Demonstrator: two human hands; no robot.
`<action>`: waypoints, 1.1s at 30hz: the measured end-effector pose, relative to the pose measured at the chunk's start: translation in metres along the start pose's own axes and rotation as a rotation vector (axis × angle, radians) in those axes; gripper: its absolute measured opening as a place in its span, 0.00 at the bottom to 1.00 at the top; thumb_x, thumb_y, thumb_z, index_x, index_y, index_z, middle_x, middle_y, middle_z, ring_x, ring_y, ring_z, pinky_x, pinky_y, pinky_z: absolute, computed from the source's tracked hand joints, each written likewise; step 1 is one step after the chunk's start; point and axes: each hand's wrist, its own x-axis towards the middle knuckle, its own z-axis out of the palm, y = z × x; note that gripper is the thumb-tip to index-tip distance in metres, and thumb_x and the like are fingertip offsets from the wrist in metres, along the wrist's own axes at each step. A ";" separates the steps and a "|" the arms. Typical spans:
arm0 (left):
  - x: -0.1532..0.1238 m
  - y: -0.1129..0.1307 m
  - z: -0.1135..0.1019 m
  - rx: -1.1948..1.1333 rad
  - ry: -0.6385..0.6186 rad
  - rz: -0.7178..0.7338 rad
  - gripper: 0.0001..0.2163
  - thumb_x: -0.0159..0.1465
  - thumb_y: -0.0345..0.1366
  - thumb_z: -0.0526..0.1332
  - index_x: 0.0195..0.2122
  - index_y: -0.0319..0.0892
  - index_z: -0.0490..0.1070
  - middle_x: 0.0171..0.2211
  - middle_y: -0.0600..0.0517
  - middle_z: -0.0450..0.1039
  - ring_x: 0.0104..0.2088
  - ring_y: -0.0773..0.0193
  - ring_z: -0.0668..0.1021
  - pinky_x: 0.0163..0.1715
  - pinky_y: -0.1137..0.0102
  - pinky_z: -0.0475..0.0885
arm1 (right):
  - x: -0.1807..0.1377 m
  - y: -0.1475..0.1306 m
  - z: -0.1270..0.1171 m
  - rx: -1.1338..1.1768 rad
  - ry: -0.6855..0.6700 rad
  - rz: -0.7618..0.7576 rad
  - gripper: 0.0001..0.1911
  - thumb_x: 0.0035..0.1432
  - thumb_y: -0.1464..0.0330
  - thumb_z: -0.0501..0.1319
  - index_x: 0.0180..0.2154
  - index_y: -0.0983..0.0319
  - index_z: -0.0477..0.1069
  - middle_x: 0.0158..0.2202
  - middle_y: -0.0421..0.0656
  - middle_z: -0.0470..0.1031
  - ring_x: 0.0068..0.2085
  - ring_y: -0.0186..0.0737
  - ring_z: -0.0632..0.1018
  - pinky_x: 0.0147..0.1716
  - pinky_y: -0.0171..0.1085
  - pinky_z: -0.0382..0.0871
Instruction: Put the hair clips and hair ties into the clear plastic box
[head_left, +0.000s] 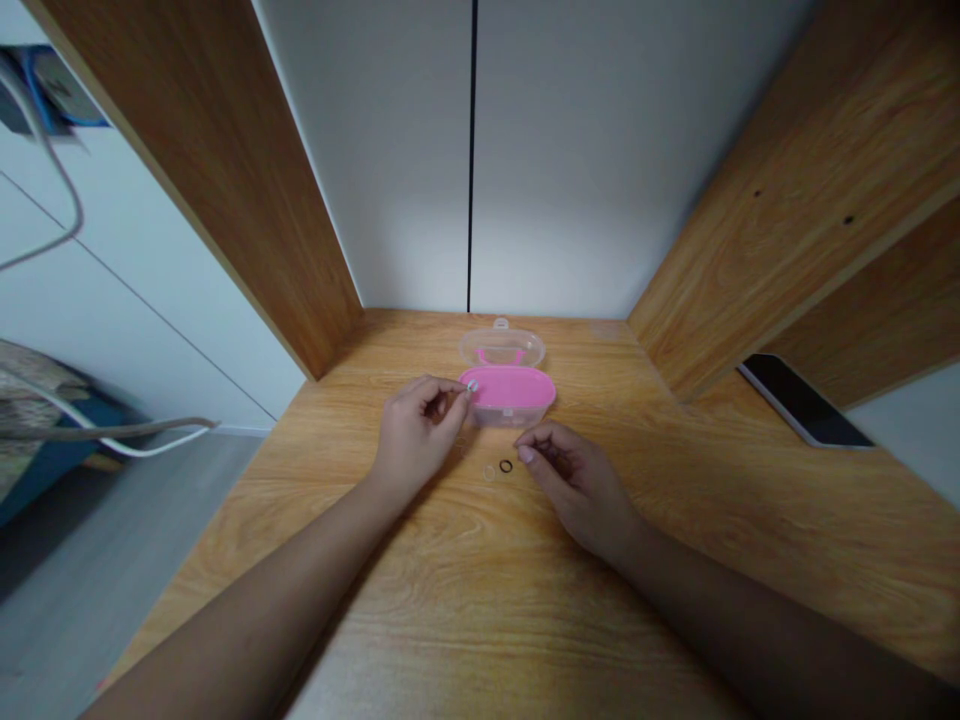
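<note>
A small pink plastic box [514,393] stands on the wooden desk [480,580] with its clear lid [502,347] swung open behind it. My left hand [417,432] is pinched on a tiny pale ring [472,385] right at the box's left edge. My right hand [574,480] rests on the desk just in front of the box, fingers curled, its fingertips beside a small black ring [505,466]. A faint clear ring [490,472] lies just left of the black one.
Wooden side panels [247,170] rise left and right of the desk nook, with a white wall behind. A dark phone [802,402] lies at the right. Cables [135,435] hang off to the left above the grey floor.
</note>
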 end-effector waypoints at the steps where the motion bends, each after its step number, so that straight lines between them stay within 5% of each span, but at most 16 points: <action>1: 0.001 0.000 -0.001 0.021 -0.001 0.004 0.07 0.64 0.37 0.64 0.33 0.40 0.78 0.24 0.55 0.69 0.26 0.68 0.70 0.28 0.72 0.64 | 0.000 0.000 0.000 -0.009 -0.003 -0.003 0.08 0.65 0.63 0.58 0.36 0.59 0.72 0.30 0.40 0.72 0.31 0.37 0.72 0.31 0.36 0.65; 11: 0.003 0.002 0.000 0.036 -0.031 0.041 0.06 0.63 0.36 0.65 0.32 0.42 0.78 0.30 0.51 0.72 0.35 0.62 0.74 0.37 0.66 0.69 | 0.001 -0.005 -0.001 -0.037 -0.019 -0.022 0.09 0.65 0.64 0.58 0.33 0.59 0.72 0.28 0.39 0.71 0.30 0.37 0.71 0.30 0.36 0.65; 33: 0.003 -0.003 0.001 0.066 -0.002 0.026 0.05 0.63 0.37 0.65 0.33 0.42 0.78 0.32 0.51 0.71 0.37 0.61 0.74 0.39 0.66 0.70 | 0.003 -0.008 -0.003 -0.071 -0.030 -0.064 0.10 0.65 0.66 0.57 0.30 0.59 0.70 0.28 0.39 0.71 0.31 0.38 0.72 0.33 0.37 0.65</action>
